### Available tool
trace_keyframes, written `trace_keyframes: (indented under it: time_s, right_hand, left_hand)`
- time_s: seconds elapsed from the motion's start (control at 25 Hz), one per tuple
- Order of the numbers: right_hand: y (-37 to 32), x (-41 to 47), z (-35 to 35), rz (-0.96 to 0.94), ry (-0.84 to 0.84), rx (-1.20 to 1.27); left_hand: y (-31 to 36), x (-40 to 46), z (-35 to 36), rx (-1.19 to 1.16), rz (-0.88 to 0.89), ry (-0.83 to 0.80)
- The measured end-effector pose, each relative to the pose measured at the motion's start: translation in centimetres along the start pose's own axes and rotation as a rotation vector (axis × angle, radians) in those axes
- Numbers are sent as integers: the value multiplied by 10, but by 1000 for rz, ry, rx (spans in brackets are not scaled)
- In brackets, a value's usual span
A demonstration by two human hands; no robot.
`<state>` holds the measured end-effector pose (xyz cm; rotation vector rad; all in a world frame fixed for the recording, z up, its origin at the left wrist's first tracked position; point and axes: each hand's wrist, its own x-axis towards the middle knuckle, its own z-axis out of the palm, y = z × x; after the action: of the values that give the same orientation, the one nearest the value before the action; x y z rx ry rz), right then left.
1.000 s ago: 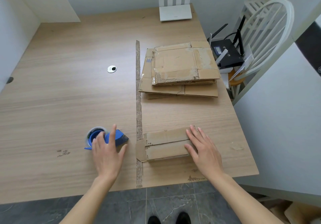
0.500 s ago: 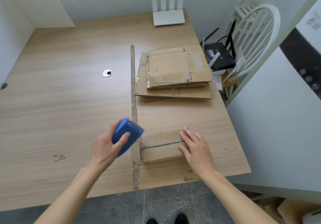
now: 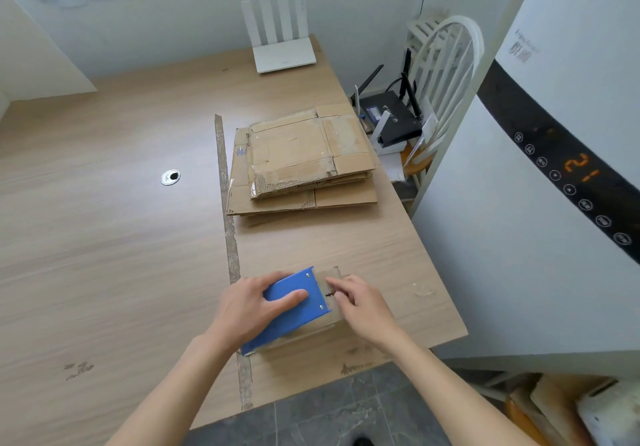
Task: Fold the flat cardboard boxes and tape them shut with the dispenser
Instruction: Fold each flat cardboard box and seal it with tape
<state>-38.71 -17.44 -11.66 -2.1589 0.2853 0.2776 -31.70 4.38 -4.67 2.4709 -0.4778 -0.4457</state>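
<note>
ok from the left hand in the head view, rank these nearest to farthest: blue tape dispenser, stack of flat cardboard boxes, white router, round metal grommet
1. Blue tape dispenser: gripped in the left hand.
2. Round metal grommet: ahead and to the left, on the table.
3. Stack of flat cardboard boxes: ahead and to the right; too close to the grommet to call.
4. White router: at the table's far edge.

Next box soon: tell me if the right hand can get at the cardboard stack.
Probably yes: the right hand only fingers tape at the blue dispenser, and bare table lies before the cardboard stack.

The wooden counter (image 3: 104,255) bears a stack of flat cardboard (image 3: 301,161), a white router (image 3: 284,54) and a small box (image 3: 332,321).
</note>
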Motion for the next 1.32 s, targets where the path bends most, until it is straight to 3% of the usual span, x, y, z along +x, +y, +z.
trace_keyframes:
  time_s: [0.12, 0.28, 0.44, 0.72, 0.96, 1.32]
  right_hand:
    - [-11, 0, -8, 219, -119, 459]
    - [-18, 0, -13, 251, -265, 509]
    - [-19, -4, -19, 237, -164, 643]
    - [-15, -1, -5, 322, -2, 546]
    - [-10, 3, -5, 471, 179, 787]
    - [-4, 10, -20, 526, 100, 671]
  left_hand:
    - [3, 5, 1, 30, 14, -7]
    - [2, 3, 3, 1, 8, 12]
    - [2, 4, 3, 27, 17, 20]
    - [5, 7, 4, 149, 49, -20]
    - [8, 20, 6, 152, 41, -83]
    - [8, 26, 7, 117, 57, -124]
